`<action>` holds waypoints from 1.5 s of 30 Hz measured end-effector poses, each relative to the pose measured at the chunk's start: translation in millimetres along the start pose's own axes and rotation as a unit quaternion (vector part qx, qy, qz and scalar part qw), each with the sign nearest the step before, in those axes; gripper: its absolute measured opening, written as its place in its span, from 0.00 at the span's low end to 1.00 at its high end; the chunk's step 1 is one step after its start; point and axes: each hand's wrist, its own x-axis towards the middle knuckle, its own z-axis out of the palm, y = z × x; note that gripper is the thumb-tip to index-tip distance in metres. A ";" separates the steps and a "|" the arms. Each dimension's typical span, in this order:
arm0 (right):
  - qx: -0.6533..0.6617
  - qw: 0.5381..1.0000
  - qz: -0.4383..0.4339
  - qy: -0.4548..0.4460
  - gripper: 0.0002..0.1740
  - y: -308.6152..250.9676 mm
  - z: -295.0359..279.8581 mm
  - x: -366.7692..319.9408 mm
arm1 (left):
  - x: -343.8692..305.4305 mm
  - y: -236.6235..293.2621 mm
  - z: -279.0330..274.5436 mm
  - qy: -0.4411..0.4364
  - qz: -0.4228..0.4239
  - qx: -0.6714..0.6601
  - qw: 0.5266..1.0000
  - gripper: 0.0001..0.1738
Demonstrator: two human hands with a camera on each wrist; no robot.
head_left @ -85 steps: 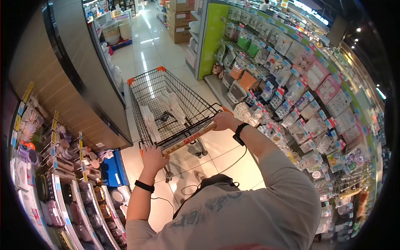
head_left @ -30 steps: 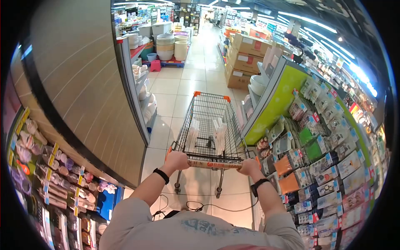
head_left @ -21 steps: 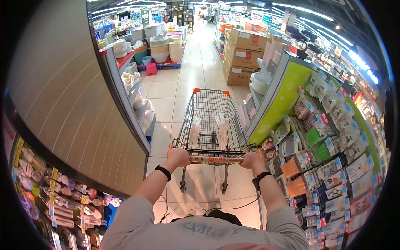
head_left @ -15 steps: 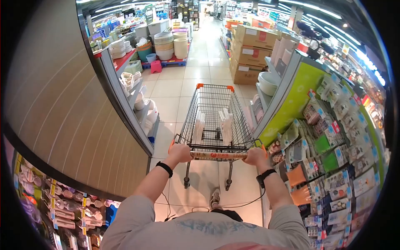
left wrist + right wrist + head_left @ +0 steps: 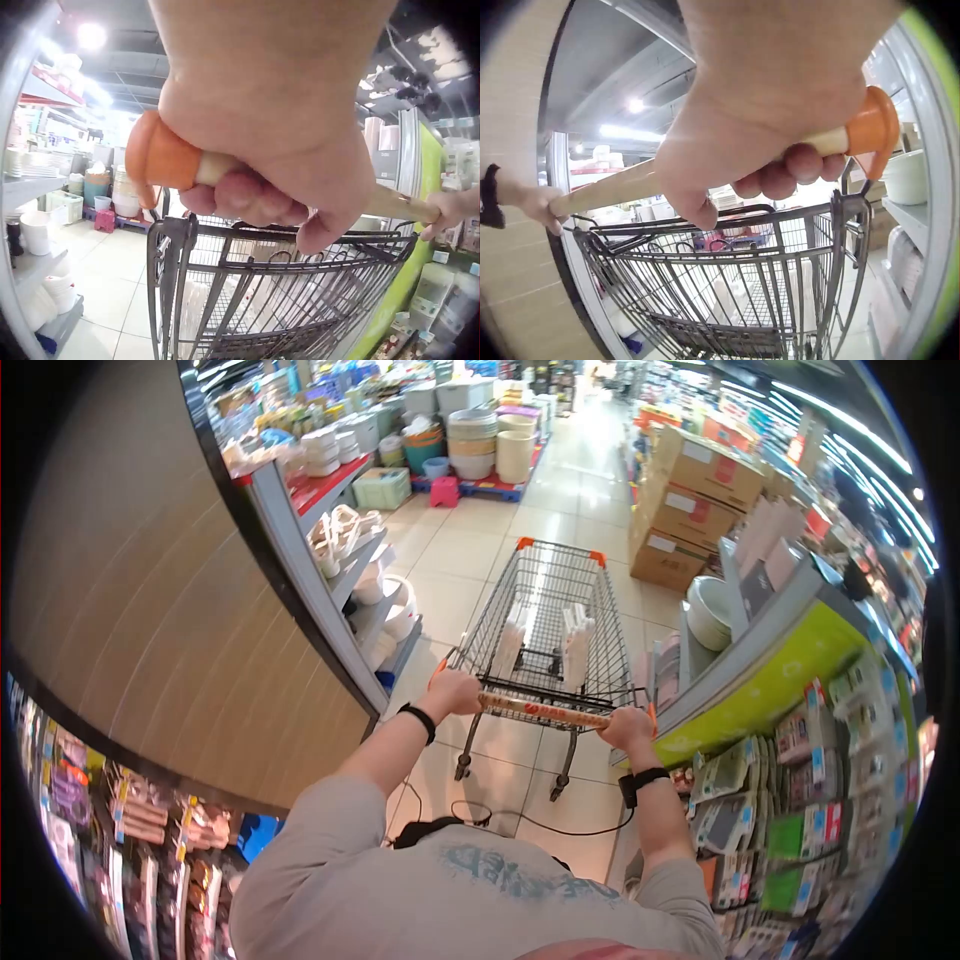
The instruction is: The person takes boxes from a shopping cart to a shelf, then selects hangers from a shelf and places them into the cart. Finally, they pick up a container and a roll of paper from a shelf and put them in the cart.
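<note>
A wire shopping cart (image 5: 545, 600) with orange corner caps stands in front of me. Two bundles of white, stick-like items (image 5: 577, 645) lie in its basket. My left hand (image 5: 456, 691) grips the left end of the cart's handle bar (image 5: 545, 710); in the left wrist view the fingers (image 5: 238, 196) curl round it beside an orange end cap (image 5: 159, 154). At the bar's other end my right hand (image 5: 629, 729) holds on, fingers (image 5: 802, 163) wrapped under it, close to the right orange cap (image 5: 873, 133).
A brown panel wall (image 5: 190, 590) and shelf end (image 5: 290, 540) flank the cart's left. On the right are a green shelf end (image 5: 770, 680) with hanging packets and stacked cartons (image 5: 690, 505). Bins (image 5: 472, 445) and a pink stool (image 5: 444, 491) stand ahead along the tiled aisle (image 5: 570, 470).
The cart first swung from pointing left to straight down the aisle, then advanced between the shelf ends. Both hands stay on the handle. The view has lately turned somewhat left.
</note>
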 end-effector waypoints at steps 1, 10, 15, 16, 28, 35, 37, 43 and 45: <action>0.001 1.000 -0.001 0.002 0.21 3.9 -2.2 15.9 | 13.4 -2.0 -2.7 -0.007 -0.005 -0.005 1.000 0.18; -0.004 0.996 -0.043 0.072 0.18 35.8 -7.7 151.5 | 135.6 -24.8 -35.5 -0.009 -0.011 -0.045 0.999 0.16; 0.009 0.998 -0.034 0.061 0.17 36.2 -24.5 229.0 | 208.5 -49.6 -56.7 -0.009 -0.009 -0.043 0.999 0.16; 0.004 0.998 -0.037 0.058 0.17 36.3 -26.1 245.1 | 223.0 -56.5 -62.7 -0.017 -0.007 -0.048 0.999 0.16; 0.007 0.999 -0.021 0.027 0.20 29.0 -50.4 434.3 | 398.4 -129.9 -110.8 -0.026 -0.016 -0.008 1.000 0.16; 0.024 0.996 -0.056 0.061 0.23 32.5 -58.8 525.9 | 484.4 -163.7 -110.2 0.094 -0.040 -0.013 0.995 0.14; 0.049 0.991 -0.089 0.089 0.24 35.9 -63.9 546.8 | 501.1 -170.4 -103.4 0.180 -0.052 -0.036 0.982 0.13; 0.106 0.983 -0.148 0.012 0.31 26.7 -96.7 601.7 | 535.9 -118.7 -110.8 0.213 -0.092 -0.045 0.972 0.42; 0.116 0.981 -0.153 -0.013 0.33 22.6 -100.1 617.1 | 547.2 -91.5 -111.4 0.183 -0.058 -0.114 0.975 0.43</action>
